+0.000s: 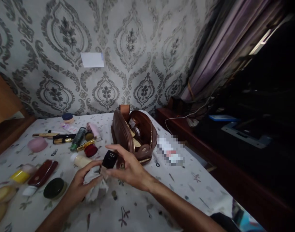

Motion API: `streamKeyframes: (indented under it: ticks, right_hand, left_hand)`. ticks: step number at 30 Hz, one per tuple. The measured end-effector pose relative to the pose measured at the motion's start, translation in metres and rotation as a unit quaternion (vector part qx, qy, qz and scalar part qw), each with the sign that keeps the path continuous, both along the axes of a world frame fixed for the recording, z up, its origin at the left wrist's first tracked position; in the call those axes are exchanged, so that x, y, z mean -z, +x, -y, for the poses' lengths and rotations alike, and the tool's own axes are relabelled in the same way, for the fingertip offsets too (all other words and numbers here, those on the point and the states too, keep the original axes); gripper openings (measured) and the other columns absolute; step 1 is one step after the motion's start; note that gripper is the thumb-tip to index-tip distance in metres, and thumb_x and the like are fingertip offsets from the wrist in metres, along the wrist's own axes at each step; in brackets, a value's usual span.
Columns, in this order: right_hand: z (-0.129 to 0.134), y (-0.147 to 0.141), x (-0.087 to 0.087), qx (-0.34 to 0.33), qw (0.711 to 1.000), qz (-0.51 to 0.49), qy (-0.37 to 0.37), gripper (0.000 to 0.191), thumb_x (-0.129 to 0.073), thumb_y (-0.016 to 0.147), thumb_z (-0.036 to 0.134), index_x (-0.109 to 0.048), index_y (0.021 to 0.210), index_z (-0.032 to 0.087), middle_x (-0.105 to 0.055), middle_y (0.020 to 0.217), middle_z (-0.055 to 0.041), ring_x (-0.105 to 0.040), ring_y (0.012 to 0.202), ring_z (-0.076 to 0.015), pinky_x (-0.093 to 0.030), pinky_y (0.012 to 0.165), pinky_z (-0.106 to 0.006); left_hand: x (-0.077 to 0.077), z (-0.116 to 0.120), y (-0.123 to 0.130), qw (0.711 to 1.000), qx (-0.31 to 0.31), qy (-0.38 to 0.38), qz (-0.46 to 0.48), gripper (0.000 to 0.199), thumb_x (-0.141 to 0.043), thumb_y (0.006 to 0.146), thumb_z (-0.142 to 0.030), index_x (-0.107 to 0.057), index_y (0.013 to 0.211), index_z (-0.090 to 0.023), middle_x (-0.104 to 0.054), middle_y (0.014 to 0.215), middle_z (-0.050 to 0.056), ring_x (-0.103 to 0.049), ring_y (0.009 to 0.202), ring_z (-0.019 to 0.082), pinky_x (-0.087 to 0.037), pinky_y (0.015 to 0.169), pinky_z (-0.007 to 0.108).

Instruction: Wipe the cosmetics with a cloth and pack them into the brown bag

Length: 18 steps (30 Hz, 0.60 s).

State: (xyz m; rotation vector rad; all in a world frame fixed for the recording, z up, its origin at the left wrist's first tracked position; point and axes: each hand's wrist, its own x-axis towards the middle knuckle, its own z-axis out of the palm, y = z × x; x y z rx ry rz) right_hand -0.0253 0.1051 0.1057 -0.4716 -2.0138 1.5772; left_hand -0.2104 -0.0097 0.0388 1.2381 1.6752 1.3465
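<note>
Left hand point(82, 181), right hand point(132, 168) and forearms point(172, 197) are bare.

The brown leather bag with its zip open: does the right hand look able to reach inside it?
Probably yes: the brown bag gapes open beside the right hand, and nothing visible covers its mouth; the hand might first need to leave the black-capped bottle.

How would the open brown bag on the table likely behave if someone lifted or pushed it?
The brown bag would probably flex, being leather-like and softly curved. It may feel unevenly weighted, as several small items show inside. Tilted, it could spill them, because its gold-toothed zipper is open.
</note>
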Motion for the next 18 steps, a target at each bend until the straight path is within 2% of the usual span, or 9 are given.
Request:
streamKeyframes:
  ticks: [2, 5, 9, 12, 14, 16, 18]
  right_hand:
    - [-0.004, 0.013, -0.014, -0.073, 0.997, 0.026, -0.016, 0.058, -0.082, 0.072, 0.025, -0.059, 0.126, 0.025, -0.062, 0.1, 0.0012, -0.053, 0.077, -0.0112, -0.043, 0.066, -0.022]
    - [-0.005, 0.022, -0.021, -0.135, 0.987, 0.059, -0.066, 0.041, -0.084, 0.07, 0.031, -0.066, 0.104, 0.019, -0.061, 0.085, 0.0031, -0.052, 0.071, -0.0097, -0.043, 0.064, -0.021]
    - [-0.003, 0.027, -0.018, -0.134, 0.984, 0.108, -0.045, 0.044, -0.089, 0.062, 0.04, -0.067, 0.093, 0.017, -0.061, 0.076, 0.0046, -0.053, 0.068, -0.0094, -0.043, 0.063, -0.021]
    - [-0.013, 0.038, -0.033, -0.129, 0.984, 0.117, -0.045, 0.042, -0.088, 0.064, 0.041, -0.067, 0.092, 0.017, -0.064, 0.077, 0.0031, -0.056, 0.068, -0.0104, -0.046, 0.063, -0.021]
    - [-0.029, 0.049, -0.055, -0.109, 0.985, 0.12, -0.051, 0.034, -0.083, 0.071, 0.039, -0.067, 0.093, 0.018, -0.067, 0.081, 0.0009, -0.059, 0.07, -0.0122, -0.049, 0.063, -0.023]
    - [-0.05, 0.059, -0.08, -0.041, 0.994, 0.103, 0.019, 0.035, -0.084, 0.07, 0.038, -0.068, 0.095, 0.02, -0.069, 0.087, -0.001, -0.063, 0.078, -0.0157, -0.051, 0.066, -0.025]
    - [-0.072, 0.066, -0.101, 0.044, 0.985, 0.106, 0.129, 0.036, -0.085, 0.07, 0.036, -0.067, 0.098, 0.022, -0.069, 0.092, -0.002, -0.064, 0.082, -0.0175, -0.052, 0.07, -0.027]
  left_hand:
    - [-0.001, 0.004, 0.002, 0.999, 0.012, -0.012, 0.027, 0.043, -0.078, 0.067, -0.047, -0.076, 0.104, -0.025, -0.076, 0.112, 0.005, -0.068, 0.108, 0.029, -0.054, 0.096, 0.035]
    - [0.0, 0.01, 0.008, 0.997, 0.028, -0.024, 0.065, 0.042, -0.083, 0.061, -0.046, -0.077, 0.098, -0.027, -0.076, 0.105, 0.003, -0.068, 0.102, 0.028, -0.054, 0.092, 0.032]
    - [0.001, 0.01, 0.016, 0.989, 0.094, -0.055, 0.099, 0.041, -0.082, 0.063, -0.046, -0.077, 0.097, -0.025, -0.076, 0.098, 0.003, -0.068, 0.095, 0.026, -0.056, 0.083, 0.029]
    - [0.003, 0.007, 0.018, 0.986, 0.111, -0.072, 0.104, 0.038, -0.077, 0.071, -0.05, -0.075, 0.1, -0.025, -0.075, 0.102, 0.005, -0.068, 0.097, 0.027, -0.055, 0.086, 0.031]
    - [0.003, 0.005, 0.019, 0.983, 0.116, -0.082, 0.115, 0.036, -0.072, 0.075, -0.053, -0.074, 0.1, -0.026, -0.076, 0.097, 0.005, -0.069, 0.094, 0.027, -0.054, 0.088, 0.034]
    - [0.004, 0.003, 0.02, 0.979, 0.114, -0.102, 0.131, 0.036, -0.07, 0.076, -0.055, -0.073, 0.098, -0.026, -0.075, 0.088, 0.004, -0.069, 0.085, 0.025, -0.054, 0.086, 0.035]
    - [0.005, 0.002, 0.022, 0.979, 0.095, -0.121, 0.132, 0.037, -0.071, 0.075, -0.057, -0.073, 0.094, -0.026, -0.075, 0.082, 0.004, -0.068, 0.08, 0.024, -0.054, 0.086, 0.036]
